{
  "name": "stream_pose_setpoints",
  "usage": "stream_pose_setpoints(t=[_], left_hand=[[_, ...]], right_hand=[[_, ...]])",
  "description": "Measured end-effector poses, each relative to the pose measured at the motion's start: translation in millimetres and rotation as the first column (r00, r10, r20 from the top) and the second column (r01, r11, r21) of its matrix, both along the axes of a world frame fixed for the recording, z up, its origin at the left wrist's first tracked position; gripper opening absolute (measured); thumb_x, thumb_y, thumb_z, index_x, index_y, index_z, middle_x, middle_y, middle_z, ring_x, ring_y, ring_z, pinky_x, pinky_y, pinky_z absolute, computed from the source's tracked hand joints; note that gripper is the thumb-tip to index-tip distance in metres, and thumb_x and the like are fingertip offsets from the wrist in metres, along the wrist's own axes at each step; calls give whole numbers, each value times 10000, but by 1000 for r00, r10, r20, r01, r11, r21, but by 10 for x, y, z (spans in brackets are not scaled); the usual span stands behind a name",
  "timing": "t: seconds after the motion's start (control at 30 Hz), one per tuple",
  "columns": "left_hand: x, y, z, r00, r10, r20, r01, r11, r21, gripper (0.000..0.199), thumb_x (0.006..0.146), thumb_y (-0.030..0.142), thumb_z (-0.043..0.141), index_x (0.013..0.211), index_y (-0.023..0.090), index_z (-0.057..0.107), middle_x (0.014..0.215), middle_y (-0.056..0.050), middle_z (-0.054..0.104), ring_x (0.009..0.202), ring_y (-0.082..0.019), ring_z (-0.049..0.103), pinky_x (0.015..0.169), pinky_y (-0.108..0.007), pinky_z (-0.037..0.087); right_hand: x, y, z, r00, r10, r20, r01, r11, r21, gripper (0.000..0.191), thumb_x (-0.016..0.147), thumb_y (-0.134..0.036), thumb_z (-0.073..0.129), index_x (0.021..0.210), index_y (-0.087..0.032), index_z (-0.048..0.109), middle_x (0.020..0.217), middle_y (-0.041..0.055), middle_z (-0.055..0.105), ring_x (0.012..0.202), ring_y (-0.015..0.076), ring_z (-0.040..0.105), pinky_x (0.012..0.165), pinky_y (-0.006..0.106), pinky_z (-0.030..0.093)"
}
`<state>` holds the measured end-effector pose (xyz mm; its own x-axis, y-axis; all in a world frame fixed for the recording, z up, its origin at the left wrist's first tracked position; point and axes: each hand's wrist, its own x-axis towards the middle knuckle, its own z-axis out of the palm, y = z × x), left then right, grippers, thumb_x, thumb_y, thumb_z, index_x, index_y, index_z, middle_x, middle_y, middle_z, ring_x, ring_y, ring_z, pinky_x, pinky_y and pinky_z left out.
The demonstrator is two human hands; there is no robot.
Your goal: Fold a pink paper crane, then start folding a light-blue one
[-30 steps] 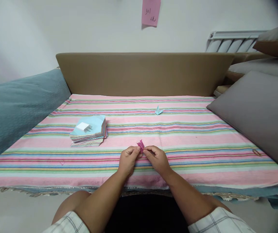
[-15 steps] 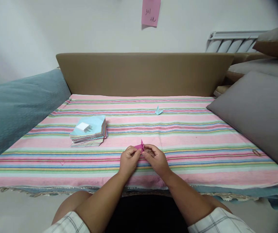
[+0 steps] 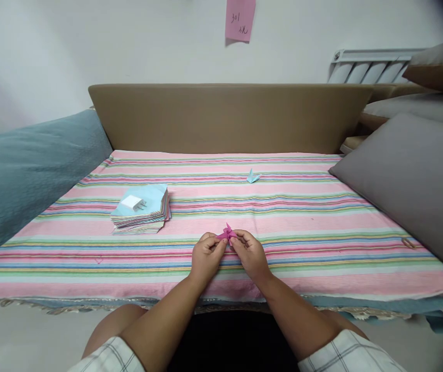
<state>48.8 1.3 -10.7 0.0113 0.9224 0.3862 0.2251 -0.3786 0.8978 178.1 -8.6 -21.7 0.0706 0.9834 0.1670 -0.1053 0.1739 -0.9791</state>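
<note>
Between my two hands, low in the middle of the head view, is a small folded magenta paper [image 3: 227,233] with a point sticking up and a part spread to each side. The left side of it is pinched by the thumb and fingers of my left hand [image 3: 207,254]. My right hand [image 3: 251,255] pinches its right side. Farther back on the striped cloth [image 3: 214,206] stands a light blue folded paper [image 3: 252,177] with upright points.
A stack of paper sheets [image 3: 140,219] lies to the left with a white plug adapter [image 3: 132,202] on top. Brown bands [image 3: 408,243] lie at the right. A grey cushion [image 3: 411,181], a teal covered armrest [image 3: 35,170] and a brown backrest [image 3: 229,119] border the cloth.
The magenta paper now shows more on its right side, spread out both ways. My right fingers have shifted slightly along it.
</note>
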Motion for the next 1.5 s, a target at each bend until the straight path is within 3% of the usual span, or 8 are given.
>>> stream_pose_setpoints(t=[0.2, 0.3, 0.47, 0.73, 1.03, 1.3, 1.4, 1.5], left_hand=[[-5, -9, 7, 1000, -11, 0, 11, 999, -30, 161, 749, 299, 622, 633, 203, 682, 635, -11, 543, 639, -138, 519, 618, -247, 397], [-6, -13, 16, 999, -11, 42, 13, 998, -60, 156, 737, 304, 632, 634, 199, 684, 638, -9, 542, 646, -138, 518, 627, -246, 396], [1, -21, 30, 997, -21, 75, 27, 996, -81, 154, 721, 315, 642, 635, 193, 679, 654, -8, 545, 635, -129, 503, 607, -237, 383], [73, -15, -3, 929, 24, 370, 92, 952, -292, 277, 628, 371, 734, 787, 167, 635, 659, 9, 592, 599, -114, 523, 598, -225, 419], [15, -8, 9, 990, -7, 140, 31, 984, -173, 244, 744, 377, 636, 589, 191, 669, 628, -8, 583, 661, -143, 544, 652, -240, 414], [73, -3, -37, 916, 46, 399, 89, 945, -314, 234, 660, 386, 715, 662, 158, 663, 594, 5, 600, 580, -122, 517, 589, -235, 407], [73, 2, -51, 918, 44, 394, 89, 945, -313, 224, 646, 367, 728, 655, 154, 658, 595, 8, 605, 581, -118, 519, 591, -232, 400], [67, 4, -51, 927, 32, 374, 94, 945, -313, 224, 647, 365, 725, 677, 154, 655, 626, 4, 615, 599, -120, 525, 605, -234, 397]], right_hand=[[-5, -15, 50, 1000, -9, -23, 8, 1000, -19, 252, 784, -427, 572, 822, -180, 610, 701, 10, 619, 677, 153, 587, 655, 276, 492], [-4, -4, 15, 999, -9, -43, 7, 999, -51, 294, 791, -461, 553, 735, -175, 595, 663, 6, 602, 654, 152, 577, 650, 277, 489], [-8, 38, -68, 998, -24, -52, 20, 997, -69, 304, 758, -475, 591, 752, -171, 603, 634, 1, 597, 604, 146, 558, 610, 272, 474], [-48, -9, 5, 984, -131, 123, 135, 991, -23, 291, 759, -448, 583, 637, -184, 602, 573, -10, 577, 560, 137, 517, 546, 253, 418], [-84, -13, 19, 995, -96, 0, 96, 994, -44, 266, 756, -436, 597, 766, -172, 618, 627, -3, 594, 600, 139, 537, 591, 260, 444], [-81, -13, 30, 995, -98, -15, 97, 994, -49, 298, 769, -462, 577, 782, -168, 621, 608, -1, 590, 606, 148, 557, 617, 276, 463], [-86, -7, 24, 994, -101, -53, 99, 994, -40, 298, 752, -455, 602, 850, -174, 619, 622, -9, 591, 607, 146, 554, 618, 276, 464], [-87, -6, 17, 993, -117, -19, 115, 991, -69, 296, 756, -462, 595, 773, -169, 631, 591, -12, 580, 580, 140, 539, 593, 268, 449]])
